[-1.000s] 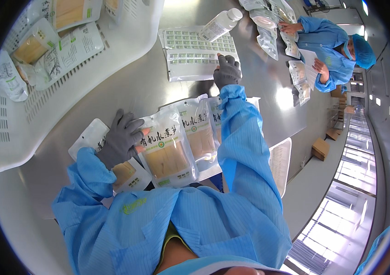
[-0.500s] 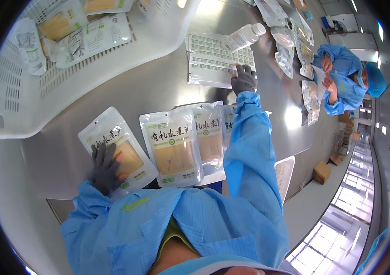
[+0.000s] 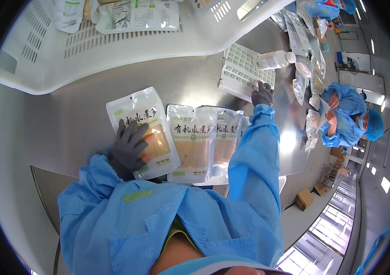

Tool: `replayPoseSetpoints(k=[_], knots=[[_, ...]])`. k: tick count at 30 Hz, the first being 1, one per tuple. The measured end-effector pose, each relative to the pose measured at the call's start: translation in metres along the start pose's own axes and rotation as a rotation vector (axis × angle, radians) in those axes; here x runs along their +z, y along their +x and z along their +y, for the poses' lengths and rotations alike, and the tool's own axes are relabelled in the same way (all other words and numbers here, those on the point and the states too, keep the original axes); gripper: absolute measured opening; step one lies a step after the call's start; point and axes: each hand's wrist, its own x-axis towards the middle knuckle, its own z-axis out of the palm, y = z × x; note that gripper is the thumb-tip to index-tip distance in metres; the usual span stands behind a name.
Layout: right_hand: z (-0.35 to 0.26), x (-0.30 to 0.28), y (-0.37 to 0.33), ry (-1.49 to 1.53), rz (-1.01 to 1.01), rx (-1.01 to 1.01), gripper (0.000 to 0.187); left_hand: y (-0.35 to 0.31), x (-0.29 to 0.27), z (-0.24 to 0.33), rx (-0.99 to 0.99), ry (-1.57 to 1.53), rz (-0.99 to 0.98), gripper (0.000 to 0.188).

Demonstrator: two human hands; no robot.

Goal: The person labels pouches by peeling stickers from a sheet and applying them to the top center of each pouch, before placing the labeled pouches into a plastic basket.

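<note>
My left hand point(image 3: 130, 145), in a grey glove with bare fingertips, lies with spread fingers on a clear-fronted pouch of pale yellow food point(image 3: 159, 140). That pouch is tilted on the metal table. To its right stand similar pouches in an overlapping row, the nearest one point(image 3: 190, 153) facing me. My right hand point(image 3: 263, 94), also gloved, reaches out to the near right edge of a sheet of small green-and-white labels point(image 3: 238, 68). Its fingers are bent together at the labels; whatever they pinch is too small to make out. A white bottle point(image 3: 275, 60) lies on the sheet.
A large white plastic basket point(image 3: 112, 50) with several packed pouches stands at the far left. More pouches point(image 3: 299, 85) lie along the table's right side. Beyond it, a person in blue point(image 3: 348, 107) handles a white item. Cardboard boxes point(image 3: 304, 199) sit farther right.
The view has shifted, so the table things appear farther right and the basket higher. My left hand remains on the pouch. My right hand stays at the label sheet, its fingers drawn closer together.
</note>
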Motion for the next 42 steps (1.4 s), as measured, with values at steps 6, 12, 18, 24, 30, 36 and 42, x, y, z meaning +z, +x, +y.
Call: replayPoseSetpoints(k=[6, 12, 18, 24, 30, 36, 42], knots=[[0.02, 0.017, -0.012, 0.364, 0.203, -0.174, 0.027, 0.0, -0.012, -0.003, 0.051, -0.041, -0.106, 0.057], [-0.104, -0.074, -0.086, 1.126, -0.248, -0.165, 0.017, -0.009, -0.016, -0.058, 0.015, -0.129, -0.005, 0.058], [-0.25, -0.124, -0.131, 1.33, -1.025, -0.189, 0.017, 0.016, -0.044, -0.1, 0.084, -0.011, -0.241, 0.062], [-0.31, -0.09, -0.13, 0.939, -0.962, -0.388, 0.027, 0.014, -0.041, -0.102, 0.021, 0.033, -0.273, 0.06], [-0.324, -0.098, -0.131, 0.682, -0.912, -0.441, 0.03, 0.01, -0.038, -0.102, 0.0, 0.0, -0.215, 0.06], [-0.327, -0.101, -0.132, 0.65, -0.874, -0.449, 0.03, 0.014, -0.044, -0.101, -0.004, 0.061, -0.29, 0.059], [-0.328, -0.105, -0.138, 0.658, -0.799, -0.503, 0.028, 0.01, -0.038, -0.106, 0.024, -0.026, -0.149, 0.06]])
